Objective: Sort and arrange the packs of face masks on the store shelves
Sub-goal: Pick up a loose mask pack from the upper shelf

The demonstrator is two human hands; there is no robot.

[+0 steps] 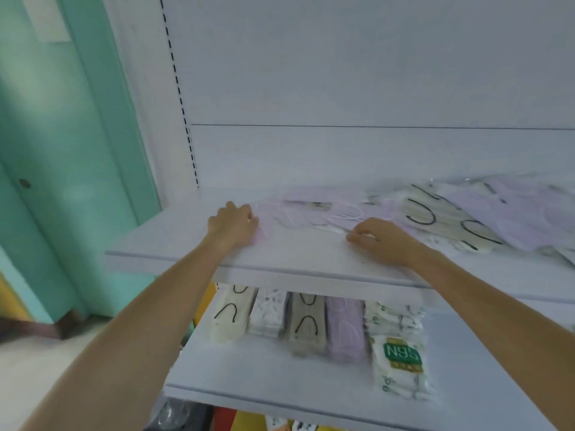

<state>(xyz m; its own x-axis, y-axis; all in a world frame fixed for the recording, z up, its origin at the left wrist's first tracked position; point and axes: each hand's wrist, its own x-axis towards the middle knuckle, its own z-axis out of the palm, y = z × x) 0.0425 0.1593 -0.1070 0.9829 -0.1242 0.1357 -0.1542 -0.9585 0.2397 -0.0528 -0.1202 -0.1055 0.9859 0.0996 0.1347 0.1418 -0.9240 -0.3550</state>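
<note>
A clear pack of pale lilac masks (311,213) lies flat on the upper white shelf (280,259). My left hand (233,225) grips its left end with curled fingers. At its right front corner my right hand (379,241) pinches the edge. Right of it lie a beige pack with black ear loops (441,219) and another lilac pack (522,216), overlapping in a loose pile. On the lower shelf (280,377) a row of packs stands side by side: cream (230,315), white (267,312), beige (306,325), lilac (345,328) and an N95 pack (401,359).
The white back panel (342,88) rises behind the upper shelf, with a slotted upright (177,88) at its left. A teal door (62,150) stands to the left. More goods show below the lower shelf (236,418).
</note>
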